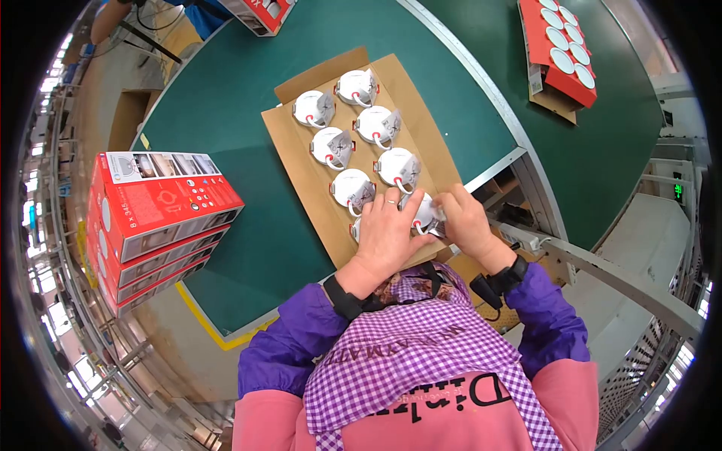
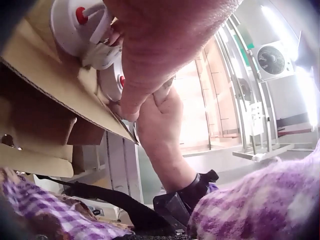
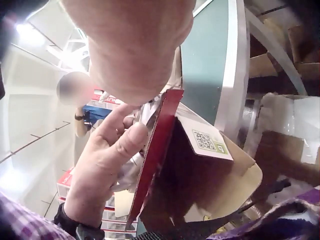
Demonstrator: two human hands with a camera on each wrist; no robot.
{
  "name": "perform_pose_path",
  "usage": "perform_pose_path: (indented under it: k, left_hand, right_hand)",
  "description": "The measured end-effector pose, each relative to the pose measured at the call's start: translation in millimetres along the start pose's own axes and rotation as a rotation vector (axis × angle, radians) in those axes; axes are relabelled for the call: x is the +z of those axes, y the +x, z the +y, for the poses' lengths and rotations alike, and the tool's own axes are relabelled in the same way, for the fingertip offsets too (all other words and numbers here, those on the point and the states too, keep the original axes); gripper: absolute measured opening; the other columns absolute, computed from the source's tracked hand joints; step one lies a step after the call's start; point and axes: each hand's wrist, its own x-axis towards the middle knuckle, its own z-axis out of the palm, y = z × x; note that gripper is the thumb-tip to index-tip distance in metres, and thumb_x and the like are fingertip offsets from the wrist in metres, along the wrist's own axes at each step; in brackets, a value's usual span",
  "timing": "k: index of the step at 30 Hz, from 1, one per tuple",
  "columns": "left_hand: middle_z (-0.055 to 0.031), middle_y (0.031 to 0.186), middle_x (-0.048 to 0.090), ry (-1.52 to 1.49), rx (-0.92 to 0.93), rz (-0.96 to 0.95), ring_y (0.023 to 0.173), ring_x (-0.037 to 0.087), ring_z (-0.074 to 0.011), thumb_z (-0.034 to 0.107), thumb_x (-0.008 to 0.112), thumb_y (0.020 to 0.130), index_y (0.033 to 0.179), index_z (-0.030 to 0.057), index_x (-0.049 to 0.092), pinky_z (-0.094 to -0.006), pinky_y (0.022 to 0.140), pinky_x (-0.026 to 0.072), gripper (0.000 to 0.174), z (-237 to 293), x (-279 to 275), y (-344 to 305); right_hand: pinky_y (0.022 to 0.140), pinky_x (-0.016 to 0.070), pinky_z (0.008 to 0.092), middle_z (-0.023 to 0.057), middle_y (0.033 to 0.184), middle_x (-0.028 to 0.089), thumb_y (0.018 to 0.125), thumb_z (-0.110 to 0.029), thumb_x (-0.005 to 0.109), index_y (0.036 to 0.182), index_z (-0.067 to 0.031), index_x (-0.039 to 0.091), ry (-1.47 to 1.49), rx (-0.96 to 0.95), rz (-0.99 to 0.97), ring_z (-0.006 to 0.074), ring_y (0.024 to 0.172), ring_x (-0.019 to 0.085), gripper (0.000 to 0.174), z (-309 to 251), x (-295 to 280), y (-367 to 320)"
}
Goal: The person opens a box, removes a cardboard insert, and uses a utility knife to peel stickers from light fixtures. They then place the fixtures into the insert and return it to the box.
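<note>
In the head view, white round lamp units [image 1: 396, 166] with printed packets sit in two rows in a brown cardboard tray [image 1: 304, 167]. Over the tray's near end spreads my left hand [image 1: 385, 237], its fingers extended and touching the nearest lamps, partly covering them. Beside it, at the near right corner, my right hand [image 1: 468, 225] has curled fingers pinching a clear packet [image 1: 437, 223] by the last lamp. The right wrist view shows the left hand [image 3: 100, 160] against the tray's red edge [image 3: 159, 150]; the fingertips of the right hand [image 3: 135, 45] are hidden there.
Red printed boxes [image 1: 169, 207] stand stacked at the left of the green table [image 1: 248, 113]. Another red box [image 1: 259, 15] is at the far edge. Across a metal rail [image 1: 481, 83], a red tray [image 1: 560, 60] of white discs lies on a second green surface.
</note>
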Motion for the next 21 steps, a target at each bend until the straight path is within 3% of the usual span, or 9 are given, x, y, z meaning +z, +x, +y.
perform_pose_path:
  k: [3, 7, 9, 10, 12, 21]
  left_hand:
    - [-0.0122, 0.099, 0.049, -0.002, -0.002, 0.007, 0.092, 0.052, -0.0290, 0.037, 0.080, 0.062, 0.123, 0.0108, 0.053, -0.0394, 0.075, 0.0391, 0.071, 1.6, 2.0, 0.0]
    - [-0.0134, 0.103, 0.049, -0.039, 0.009, 0.019, 0.093, 0.052, -0.0293, 0.039, 0.080, 0.063, 0.125, 0.0085, 0.050, -0.0412, 0.079, 0.0393, 0.075, -2.7, 6.0, -3.9]
    - [-0.0138, 0.106, 0.051, -0.122, 0.009, 0.069, 0.098, 0.052, -0.0305, 0.039, 0.079, 0.064, 0.127, 0.0042, 0.045, -0.0449, 0.086, 0.0371, 0.080, -3.0, 2.9, -4.6]
    - [-0.0138, 0.106, 0.051, -0.121, 0.004, 0.068, 0.098, 0.052, -0.0305, 0.039, 0.079, 0.064, 0.127, 0.0042, 0.045, -0.0449, 0.086, 0.0371, 0.080, -4.8, 2.1, -5.9]
    - [-0.0128, 0.107, 0.054, -0.151, 0.079, 0.164, 0.101, 0.051, -0.0316, 0.037, 0.080, 0.064, 0.127, 0.0036, 0.044, -0.0457, 0.092, 0.0336, 0.079, -9.3, -0.2, -9.0]
    - [-0.0089, 0.107, 0.054, -0.090, 0.060, 0.263, 0.101, 0.050, -0.0270, 0.032, 0.082, 0.060, 0.112, 0.0056, 0.056, -0.0408, 0.089, 0.0325, 0.063, -28.9, -22.6, -44.3]
  right_hand:
    - [0.062, 0.0491, 0.0356, 0.0120, 0.084, 0.050, 0.067, -0.004, 0.060, 0.087, -0.0033, 0.055, 0.003, -0.120, 0.068, 0.0292, 0.076, 0.056, 0.021, 2.2, -1.1, -2.6]
    - [0.065, 0.0485, 0.0374, 0.0134, 0.084, 0.053, 0.070, -0.001, 0.061, 0.088, -0.0025, 0.055, 0.176, 0.088, 0.049, 0.0317, 0.077, 0.057, 0.020, -8.2, -2.6, 4.0]
    - [0.067, 0.0480, 0.0368, 0.0140, 0.082, 0.056, 0.077, -0.003, 0.061, 0.089, -0.0001, 0.058, 0.439, 0.324, -0.013, 0.0307, 0.076, 0.058, 0.012, -7.6, -7.3, 10.2]
    - [0.067, 0.0480, 0.0368, 0.0140, 0.082, 0.056, 0.077, -0.003, 0.061, 0.089, -0.0001, 0.058, 0.442, 0.324, -0.016, 0.0307, 0.076, 0.058, 0.012, -8.2, -8.3, 13.0]
    - [0.067, 0.0471, 0.0352, 0.0140, 0.079, 0.058, 0.082, -0.011, 0.065, 0.090, 0.0012, 0.063, 0.605, 0.584, -0.036, 0.0278, 0.074, 0.060, 0.015, -9.3, -9.4, 18.6]
    - [0.065, 0.0452, 0.0332, 0.0123, 0.078, 0.057, 0.076, -0.016, 0.072, 0.084, 0.0004, 0.068, 0.560, 0.676, -0.042, 0.0228, 0.072, 0.058, 0.019, -11.8, 2.7, 25.9]
